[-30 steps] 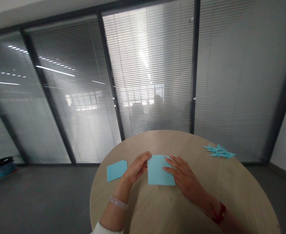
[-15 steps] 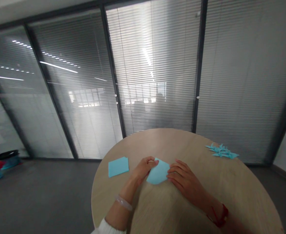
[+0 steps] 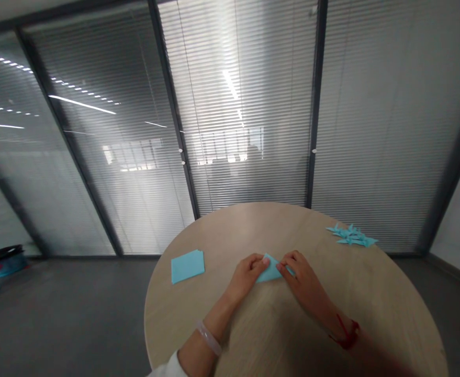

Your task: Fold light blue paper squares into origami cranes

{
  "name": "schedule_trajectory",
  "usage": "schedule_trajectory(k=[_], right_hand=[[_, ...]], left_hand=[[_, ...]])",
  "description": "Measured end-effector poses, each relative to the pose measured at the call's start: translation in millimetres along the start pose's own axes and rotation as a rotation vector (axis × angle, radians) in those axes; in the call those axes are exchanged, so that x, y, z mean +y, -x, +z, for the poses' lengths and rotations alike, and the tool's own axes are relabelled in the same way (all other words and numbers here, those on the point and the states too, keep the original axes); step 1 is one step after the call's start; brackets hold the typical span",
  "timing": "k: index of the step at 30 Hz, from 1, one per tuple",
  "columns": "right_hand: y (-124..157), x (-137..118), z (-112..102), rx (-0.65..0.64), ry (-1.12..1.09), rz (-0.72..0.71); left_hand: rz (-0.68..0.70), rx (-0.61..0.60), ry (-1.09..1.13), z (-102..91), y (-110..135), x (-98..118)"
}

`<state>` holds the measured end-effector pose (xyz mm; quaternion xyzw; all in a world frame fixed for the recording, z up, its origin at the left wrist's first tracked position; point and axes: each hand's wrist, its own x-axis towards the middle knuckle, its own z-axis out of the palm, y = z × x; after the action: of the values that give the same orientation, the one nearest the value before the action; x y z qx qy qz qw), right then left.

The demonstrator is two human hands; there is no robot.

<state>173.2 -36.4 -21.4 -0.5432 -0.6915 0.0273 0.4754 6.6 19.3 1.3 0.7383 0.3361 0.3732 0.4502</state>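
A sheet of light blue paper (image 3: 269, 271), folded over, lies between my two hands near the middle of the round table. Its left part is pinched by my left hand (image 3: 248, 273), thumb on top. On the other side my right hand (image 3: 301, 273) grips the right end, fingers and thumb closed around it. A small blue tip shows beneath the right fingers; the rest of that end is hidden.
On the round wooden table (image 3: 245, 230), a stack of blue paper (image 3: 188, 266) lies to the left. Folded blue paper pieces (image 3: 352, 235) are heaped near the right edge. Bins (image 3: 2, 259) stand on the floor at far left, and blinds (image 3: 249, 104) behind glass face me.
The paper was spread wider and now is folded into a narrower shape. My left hand has moved right, and my right hand has closed its fingers on the paper's right end.
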Motion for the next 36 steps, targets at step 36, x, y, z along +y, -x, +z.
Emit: schedule_trajectory(k=[36], right_hand=[[-4.1,-3.1,-7.1,0.051,-0.147,-0.006]], left_hand=[[0.083,-0.068,-0.218,13.4,9.1,8.5]])
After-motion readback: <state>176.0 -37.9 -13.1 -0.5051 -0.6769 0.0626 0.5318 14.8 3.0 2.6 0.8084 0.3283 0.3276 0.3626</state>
